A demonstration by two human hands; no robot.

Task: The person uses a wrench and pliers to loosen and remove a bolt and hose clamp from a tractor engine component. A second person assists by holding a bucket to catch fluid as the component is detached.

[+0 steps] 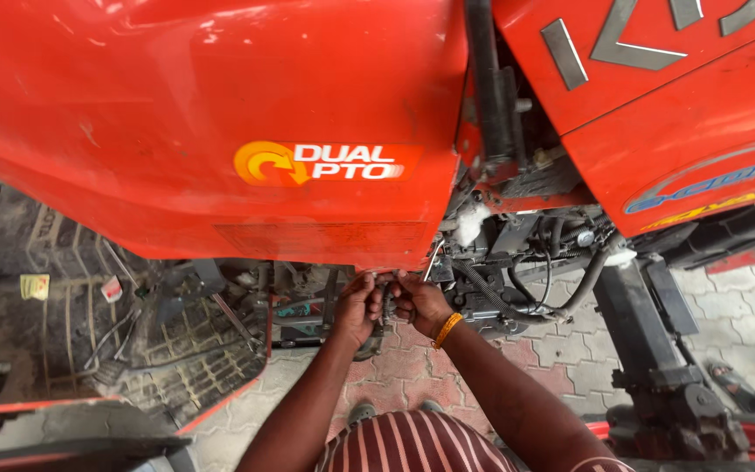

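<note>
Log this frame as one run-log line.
left hand: on small part under red body panel | right hand: same spot, orange bangle | grip: unclear | below: paved floor

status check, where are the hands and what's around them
Left hand and right hand together on a small dark part under the red panel. Hoses crowd right.

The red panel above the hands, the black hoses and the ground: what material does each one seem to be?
Red panel: probably painted sheet metal, glossy, with soft reflections and small scuffs. Black hoses: likely rubber, matte and bent in curves. Ground: interlocking paving blocks, seemingly concrete, grey and reddish, dull and dusty.
</note>
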